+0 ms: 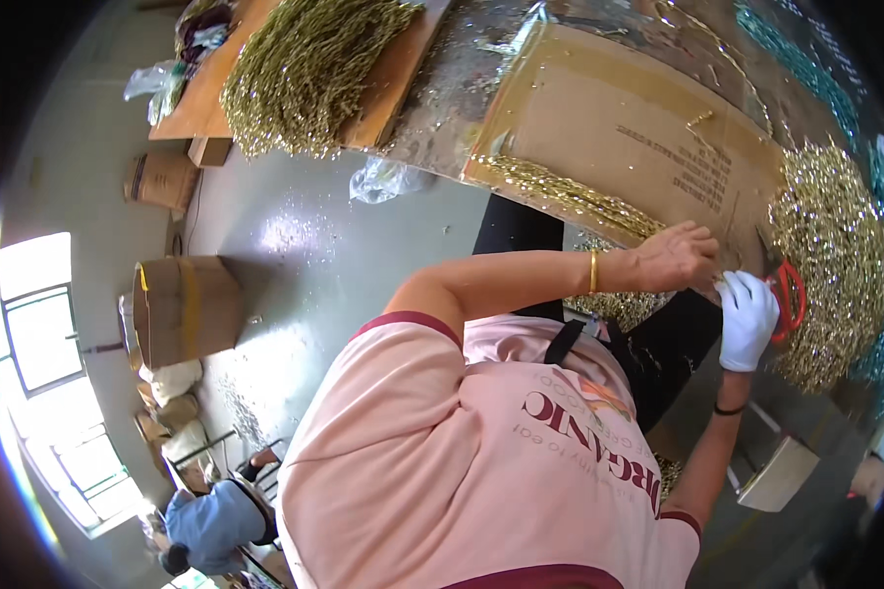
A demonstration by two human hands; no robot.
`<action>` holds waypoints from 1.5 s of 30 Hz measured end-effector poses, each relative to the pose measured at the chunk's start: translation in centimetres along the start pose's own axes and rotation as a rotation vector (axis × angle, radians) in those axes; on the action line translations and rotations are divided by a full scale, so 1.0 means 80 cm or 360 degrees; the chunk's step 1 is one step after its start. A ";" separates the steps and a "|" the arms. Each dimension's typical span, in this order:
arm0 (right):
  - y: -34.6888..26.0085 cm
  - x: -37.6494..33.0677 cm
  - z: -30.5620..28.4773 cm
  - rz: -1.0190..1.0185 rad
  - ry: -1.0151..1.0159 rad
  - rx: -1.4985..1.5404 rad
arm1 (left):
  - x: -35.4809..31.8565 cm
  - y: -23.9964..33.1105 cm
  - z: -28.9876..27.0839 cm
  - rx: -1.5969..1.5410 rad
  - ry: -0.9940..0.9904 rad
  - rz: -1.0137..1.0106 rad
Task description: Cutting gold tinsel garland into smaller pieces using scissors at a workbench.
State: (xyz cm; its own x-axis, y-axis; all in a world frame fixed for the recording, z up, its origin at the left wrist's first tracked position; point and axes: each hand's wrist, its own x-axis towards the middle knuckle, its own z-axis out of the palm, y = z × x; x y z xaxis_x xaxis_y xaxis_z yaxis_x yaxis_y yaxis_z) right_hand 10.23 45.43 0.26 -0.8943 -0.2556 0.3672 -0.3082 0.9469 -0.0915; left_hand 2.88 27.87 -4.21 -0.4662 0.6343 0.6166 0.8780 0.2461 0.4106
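1. a bare left hand (678, 257) with a gold bangle (593, 272) meets a white-gloved right hand (746, 319) near the front edge of a cluttered counter (442, 98). their fingertips nearly touch, too small in this view to tell whether either hand is apart or clamped on a strand.

2. a slim bundle of glittering gold tinsel strands (570, 191) lies along the near edge of a flat brown cardboard sheet (599, 108), its right end just beside the left hand. a sweep of that forearm could push the bundle over the edge and scatter it.

3. red-looped scissors (789, 299) show just beside the glove, between it and a broad heap of pale gold tinsel (830, 255). the close quarters could snag strands on the loops, or bring a blade against the bare fingers if one is exposed.

4. more gold strands (619, 304) show below the sheet, near the black trousers (521, 228). loose ends there could catch on cloth and drag.

5. shiny teal tinsel (801, 64) crowds the far right. a careless reach could mix its colour into the gold, and the smooth glove might let thin strands slip.
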 end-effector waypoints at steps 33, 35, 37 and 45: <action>-0.004 0.010 0.003 -0.0119 0.0040 0.0076 | -0.201 -0.095 -0.288 0.0791 0.0177 -0.0936; -0.002 0.008 0.002 -0.0072 0.0030 0.0105 | -0.196 -0.095 -0.289 0.0739 0.0126 -0.0952; 0.003 0.005 -0.001 0.0009 0.0021 0.0109 | -0.192 -0.100 -0.287 0.0657 0.0065 -0.0939; -0.008 0.010 -0.003 -0.0037 0.0023 0.0001 | -0.063 -0.041 -0.264 0.0636 0.0310 -0.0687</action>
State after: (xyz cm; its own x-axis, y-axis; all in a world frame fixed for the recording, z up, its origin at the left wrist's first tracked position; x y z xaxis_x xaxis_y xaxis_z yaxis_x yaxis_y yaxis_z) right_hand 9.77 44.69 0.85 -0.8823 -0.2746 0.3824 -0.3289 0.9407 -0.0832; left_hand 0.07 8.35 5.52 -0.7668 0.2800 0.5776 0.5608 0.7300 0.3906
